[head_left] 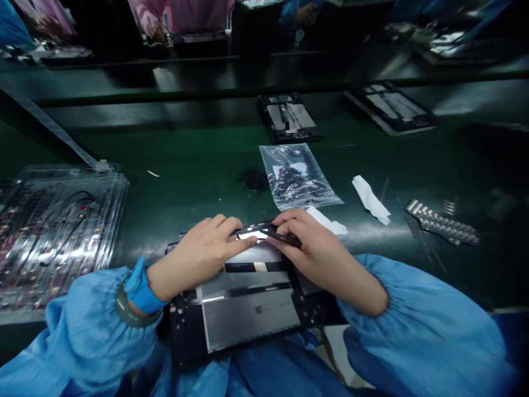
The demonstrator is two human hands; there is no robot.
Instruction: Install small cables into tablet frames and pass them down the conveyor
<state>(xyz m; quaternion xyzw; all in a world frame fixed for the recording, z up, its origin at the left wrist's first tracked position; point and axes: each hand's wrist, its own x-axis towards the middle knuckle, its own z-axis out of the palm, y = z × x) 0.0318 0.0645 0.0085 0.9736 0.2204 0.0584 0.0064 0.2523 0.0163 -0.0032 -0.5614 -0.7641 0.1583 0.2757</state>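
An opened tablet, with silvery battery panels and a black frame, lies tilted at the table's near edge and over my lap. My left hand is closed on its far edge, fingers curled over the rim and thumb on the inner side. Pinched in my right hand is a slim dark tool, which looks like tweezers. Its tip reaches a bright white strip by the far edge, close to my left thumb. The right fingertips hide part of that edge.
Beyond the tablet lie a clear bag of small dark parts and a loose dark pile. Two more opened tablets sit farther back. Stacked clear trays stand left; white paper and patterned strips lie right. Co-workers sit opposite.
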